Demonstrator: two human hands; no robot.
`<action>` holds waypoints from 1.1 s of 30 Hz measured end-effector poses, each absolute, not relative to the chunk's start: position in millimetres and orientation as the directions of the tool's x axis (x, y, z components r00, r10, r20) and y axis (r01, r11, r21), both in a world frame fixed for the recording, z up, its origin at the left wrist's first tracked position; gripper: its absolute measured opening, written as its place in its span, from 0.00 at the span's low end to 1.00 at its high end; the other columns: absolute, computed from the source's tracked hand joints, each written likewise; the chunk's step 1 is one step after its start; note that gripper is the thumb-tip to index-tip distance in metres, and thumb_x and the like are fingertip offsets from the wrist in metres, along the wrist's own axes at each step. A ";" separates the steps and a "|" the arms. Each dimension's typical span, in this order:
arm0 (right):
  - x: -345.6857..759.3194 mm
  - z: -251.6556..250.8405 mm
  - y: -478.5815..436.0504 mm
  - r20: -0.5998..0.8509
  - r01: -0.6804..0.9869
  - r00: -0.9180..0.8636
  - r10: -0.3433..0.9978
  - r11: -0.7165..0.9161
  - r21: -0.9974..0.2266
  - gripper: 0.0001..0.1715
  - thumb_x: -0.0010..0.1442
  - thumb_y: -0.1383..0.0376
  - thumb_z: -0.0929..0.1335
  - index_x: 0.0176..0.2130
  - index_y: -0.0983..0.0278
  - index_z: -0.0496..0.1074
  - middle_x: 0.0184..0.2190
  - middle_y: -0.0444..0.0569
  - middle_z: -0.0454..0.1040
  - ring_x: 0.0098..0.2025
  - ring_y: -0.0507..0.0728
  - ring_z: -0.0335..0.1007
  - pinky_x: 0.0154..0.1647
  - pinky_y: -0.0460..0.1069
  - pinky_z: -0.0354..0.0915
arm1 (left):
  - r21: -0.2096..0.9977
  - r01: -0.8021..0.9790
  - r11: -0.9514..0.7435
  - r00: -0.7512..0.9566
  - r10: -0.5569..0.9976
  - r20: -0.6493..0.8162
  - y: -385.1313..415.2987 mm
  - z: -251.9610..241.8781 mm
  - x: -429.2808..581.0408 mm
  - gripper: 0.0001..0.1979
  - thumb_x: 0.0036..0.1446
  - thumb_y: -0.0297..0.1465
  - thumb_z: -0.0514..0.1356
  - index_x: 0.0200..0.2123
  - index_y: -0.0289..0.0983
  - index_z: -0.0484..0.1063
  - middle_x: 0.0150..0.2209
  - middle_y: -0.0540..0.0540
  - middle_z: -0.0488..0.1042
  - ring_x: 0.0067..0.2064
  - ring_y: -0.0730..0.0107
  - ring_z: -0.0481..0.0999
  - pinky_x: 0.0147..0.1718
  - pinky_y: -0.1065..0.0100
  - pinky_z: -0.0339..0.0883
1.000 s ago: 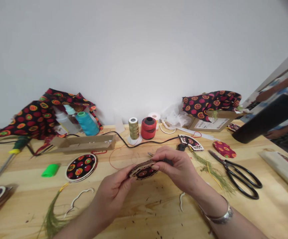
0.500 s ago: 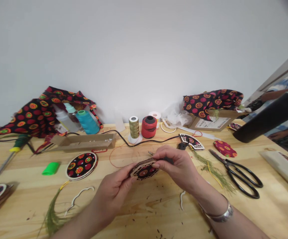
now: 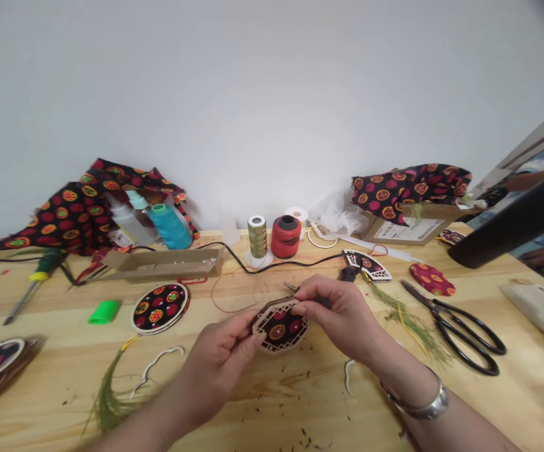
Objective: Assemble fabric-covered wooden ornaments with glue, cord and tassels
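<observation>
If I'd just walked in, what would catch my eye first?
Probably the octagonal fabric piece, held front and centre between the left hand and right hand. Then perhaps the black-handled scissors on the table's right side, and the red thread spool standing near the wall.

At your twelve o'clock, an olive spool (image 3: 258, 243) stands just beside a red spool (image 3: 286, 240). Your eleven has a turquoise spool (image 3: 172, 230), tilted. Out at ten lie a yellow-collared screwdriver (image 3: 39, 276) and, nearer you, a small green piece (image 3: 105, 312). At one, patterned cloth (image 3: 410, 188) lies over a cardboard box (image 3: 408, 230); at two, you have black-handled scissors (image 3: 434, 307) and, beyond them, a black cylinder (image 3: 511, 223).
</observation>
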State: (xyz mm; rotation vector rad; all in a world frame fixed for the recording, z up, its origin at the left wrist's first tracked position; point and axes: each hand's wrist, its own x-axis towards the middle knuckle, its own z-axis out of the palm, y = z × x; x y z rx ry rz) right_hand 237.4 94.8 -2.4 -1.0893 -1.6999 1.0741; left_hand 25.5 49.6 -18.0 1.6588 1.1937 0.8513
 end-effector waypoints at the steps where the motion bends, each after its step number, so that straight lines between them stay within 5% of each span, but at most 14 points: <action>1: 237.3 -2.3 94.9 0.180 0.234 -0.280 0.943 0.249 -0.940 0.04 0.52 0.65 0.72 0.27 0.63 0.76 0.25 0.46 0.76 0.29 0.54 0.70 0.32 0.50 0.67 | 0.935 0.332 -0.125 0.299 0.954 0.022 49.6 -17.9 25.4 0.21 0.62 0.37 0.56 0.58 0.47 0.68 0.51 0.50 0.78 0.50 0.63 0.77 0.51 0.68 0.68; 33: 230.9 -6.3 97.8 -0.099 0.197 -0.286 0.953 -0.042 -0.979 0.05 0.51 0.65 0.71 0.28 0.65 0.78 0.25 0.45 0.79 0.28 0.52 0.70 0.31 0.47 0.65 | 0.981 -0.086 0.177 0.304 0.942 -0.143 54.2 -21.7 31.8 0.18 0.56 0.36 0.64 0.51 0.44 0.76 0.43 0.50 0.82 0.41 0.66 0.80 0.45 0.68 0.73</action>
